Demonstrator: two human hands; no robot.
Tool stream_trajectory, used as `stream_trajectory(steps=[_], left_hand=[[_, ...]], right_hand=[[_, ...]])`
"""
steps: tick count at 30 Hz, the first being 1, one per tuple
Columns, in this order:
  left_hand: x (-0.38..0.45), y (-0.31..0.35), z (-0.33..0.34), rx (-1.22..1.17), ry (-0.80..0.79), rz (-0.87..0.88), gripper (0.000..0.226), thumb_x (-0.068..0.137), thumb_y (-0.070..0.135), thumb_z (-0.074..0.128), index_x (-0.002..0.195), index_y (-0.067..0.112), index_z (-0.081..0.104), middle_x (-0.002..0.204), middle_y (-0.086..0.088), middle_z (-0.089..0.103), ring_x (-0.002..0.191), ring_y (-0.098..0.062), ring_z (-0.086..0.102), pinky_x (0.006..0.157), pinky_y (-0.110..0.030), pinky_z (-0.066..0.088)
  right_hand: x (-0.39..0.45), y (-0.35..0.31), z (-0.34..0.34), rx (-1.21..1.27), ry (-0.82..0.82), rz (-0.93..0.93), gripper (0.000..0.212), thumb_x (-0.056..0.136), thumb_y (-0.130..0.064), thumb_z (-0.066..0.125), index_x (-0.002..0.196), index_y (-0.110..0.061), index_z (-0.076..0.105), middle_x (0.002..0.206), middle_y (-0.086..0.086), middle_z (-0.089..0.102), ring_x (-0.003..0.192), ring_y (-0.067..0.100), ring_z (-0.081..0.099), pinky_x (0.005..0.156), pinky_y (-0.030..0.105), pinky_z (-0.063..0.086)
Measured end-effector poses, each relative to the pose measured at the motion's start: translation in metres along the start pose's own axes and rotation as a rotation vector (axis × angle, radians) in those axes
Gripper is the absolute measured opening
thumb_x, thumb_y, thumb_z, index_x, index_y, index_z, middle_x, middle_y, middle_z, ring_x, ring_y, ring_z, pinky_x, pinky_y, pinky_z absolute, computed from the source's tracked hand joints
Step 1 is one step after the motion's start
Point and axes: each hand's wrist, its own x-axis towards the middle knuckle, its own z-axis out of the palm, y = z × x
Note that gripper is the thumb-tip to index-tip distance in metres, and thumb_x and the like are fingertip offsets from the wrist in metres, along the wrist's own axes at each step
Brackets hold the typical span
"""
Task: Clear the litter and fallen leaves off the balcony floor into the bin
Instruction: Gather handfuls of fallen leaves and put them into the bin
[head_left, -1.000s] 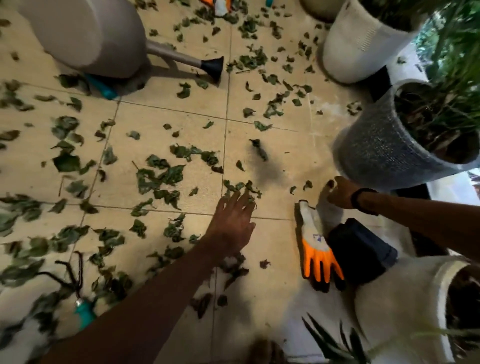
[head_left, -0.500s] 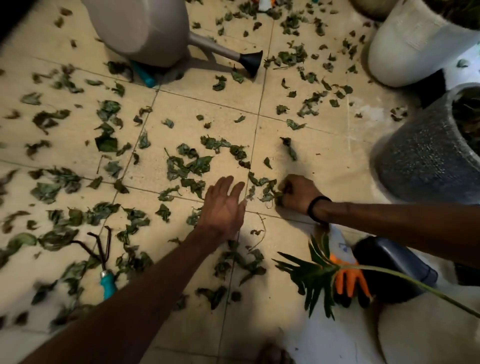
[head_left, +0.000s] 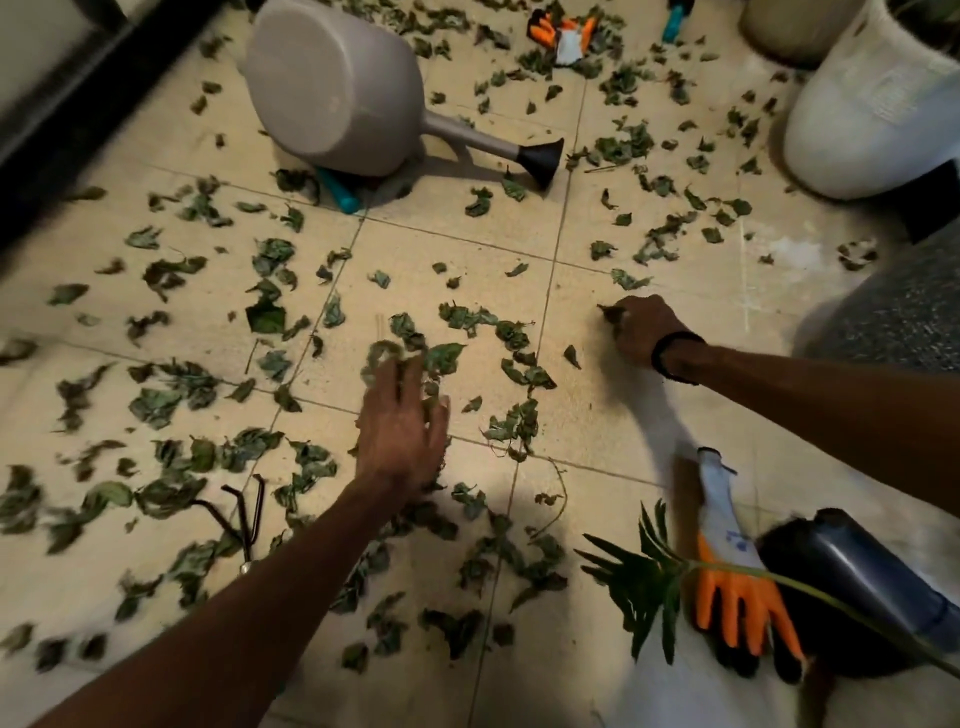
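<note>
Wilted green leaves (head_left: 457, 319) lie scattered all over the beige tiled balcony floor (head_left: 587, 415). My left hand (head_left: 402, 423) reaches forward with spread fingers over a clump of leaves (head_left: 387, 356) near the middle of the floor; it is blurred. My right hand (head_left: 641, 330), a black band on its wrist, is curled low on the tile and pinches a dark leaf (head_left: 610, 312) at its fingertips. No bin is in view.
A grey watering can (head_left: 337, 88) lies on its side at the back. White pot (head_left: 872, 109) and dark speckled pot (head_left: 909, 312) stand right. An orange-and-white glove (head_left: 727, 561), a dark bottle (head_left: 862, 571) and a small hand rake (head_left: 244, 514) lie near me. Another glove (head_left: 563, 34) lies far back.
My right hand moved from the tile joint forward and right, onto a single leaf. My left hand slid slightly forward over the leaves. The view shifted, showing more of the floor's left side.
</note>
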Motion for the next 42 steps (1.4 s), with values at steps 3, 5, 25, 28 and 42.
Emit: stream_trajectory(steps=[3,5,25,28,42], left_hand=[[-0.012,0.014,0.005,-0.002,0.003,0.229,0.059,0.106,0.048,0.032,0.158,0.021,0.026,0.158,-0.012,0.035,0.144,-0.026,0.034,0.118,-0.054,0.034],[-0.014,0.019,0.002,0.027,0.089,0.254,0.054,0.107,0.043,0.031,0.157,0.022,0.03,0.158,-0.009,0.038,0.147,-0.024,0.032,0.12,-0.056,0.028],[0.108,-0.006,-0.035,-0.111,0.09,0.05,0.042,0.11,0.037,0.036,0.12,0.01,0.066,0.105,-0.013,0.07,0.093,-0.027,0.069,0.078,-0.034,0.057],[0.136,-0.011,-0.03,-0.015,-0.108,0.138,0.047,0.109,0.033,0.04,0.153,0.016,0.04,0.156,-0.016,0.042,0.142,-0.031,0.043,0.115,-0.045,0.041],[0.088,0.007,-0.029,-0.082,-0.348,0.377,0.049,0.093,0.018,0.046,0.141,0.014,0.057,0.134,-0.011,0.066,0.12,-0.03,0.062,0.104,-0.038,0.048]], right_hand=[[-0.025,-0.034,0.023,0.053,0.022,-0.171,0.026,0.092,-0.013,0.065,0.115,0.0,0.07,0.111,0.022,0.07,0.102,0.037,0.065,0.085,0.035,0.051],[-0.046,-0.058,0.036,0.072,-0.016,-0.319,0.027,0.092,-0.007,0.064,0.118,-0.005,0.072,0.112,0.014,0.072,0.102,0.029,0.066,0.085,0.031,0.051],[0.005,-0.116,0.0,0.047,0.074,-0.306,0.034,0.093,-0.004,0.057,0.125,-0.008,0.069,0.127,0.015,0.067,0.112,0.029,0.064,0.094,0.033,0.053],[0.035,-0.127,0.004,-0.009,0.036,-0.239,0.048,0.093,-0.023,0.057,0.139,-0.01,0.058,0.14,0.021,0.056,0.126,0.041,0.053,0.105,0.042,0.048],[-0.067,-0.135,0.115,0.222,0.247,-0.453,0.033,0.105,-0.026,0.043,0.117,-0.007,0.067,0.121,0.013,0.054,0.116,0.031,0.045,0.102,0.038,0.041]])
